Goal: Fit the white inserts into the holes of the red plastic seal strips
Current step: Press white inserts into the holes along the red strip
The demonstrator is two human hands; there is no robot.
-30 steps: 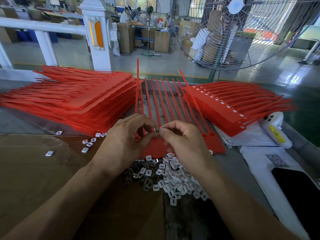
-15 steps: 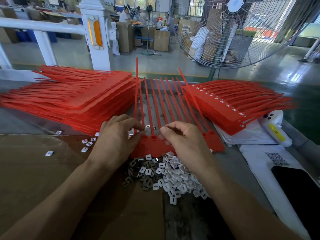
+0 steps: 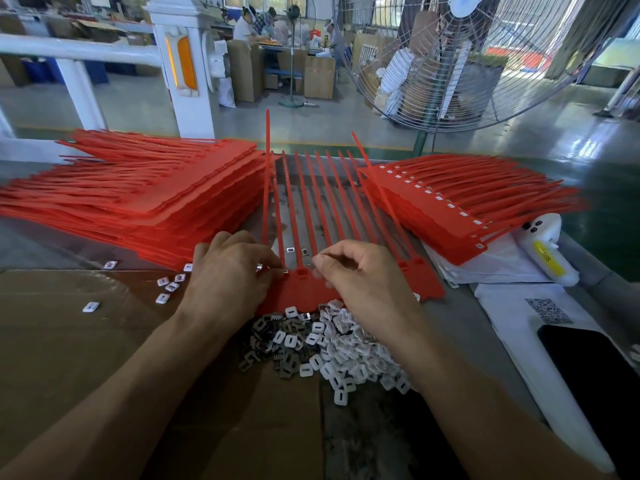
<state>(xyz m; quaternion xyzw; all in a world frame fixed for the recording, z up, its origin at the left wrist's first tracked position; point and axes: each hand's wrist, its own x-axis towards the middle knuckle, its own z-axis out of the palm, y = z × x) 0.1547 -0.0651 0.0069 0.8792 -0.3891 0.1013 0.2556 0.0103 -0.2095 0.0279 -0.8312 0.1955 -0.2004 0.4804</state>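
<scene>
A red seal strip sheet (image 3: pixel 424 284) lies flat in front of me, its thin tails (image 3: pixel 322 202) fanning away. My left hand (image 3: pixel 228 275) rests on the sheet's left end, fingertips pressing a white insert (image 3: pixel 286 270) at a hole. My right hand (image 3: pixel 360 275) hovers over the sheet's middle, thumb and forefinger pinched together; whether they hold an insert is hidden. A heap of white inserts and grey metal clips (image 3: pixel 322 344) lies just below the sheet, between my wrists.
A tall stack of red sheets (image 3: pixel 138 195) stands at left, a stack with fitted inserts (image 3: pixel 450 209) at right. Loose inserts (image 3: pixel 166 285) dot the cardboard (image 3: pixel 69 341). White paper, a white device (image 3: pixel 547 251) and a dark phone (image 3: pixel 595 375) sit at right.
Both hands dropped from a raised pinch together onto the sheet. My left fingertips slid right to a hole; my right hand stayed over the middle.
</scene>
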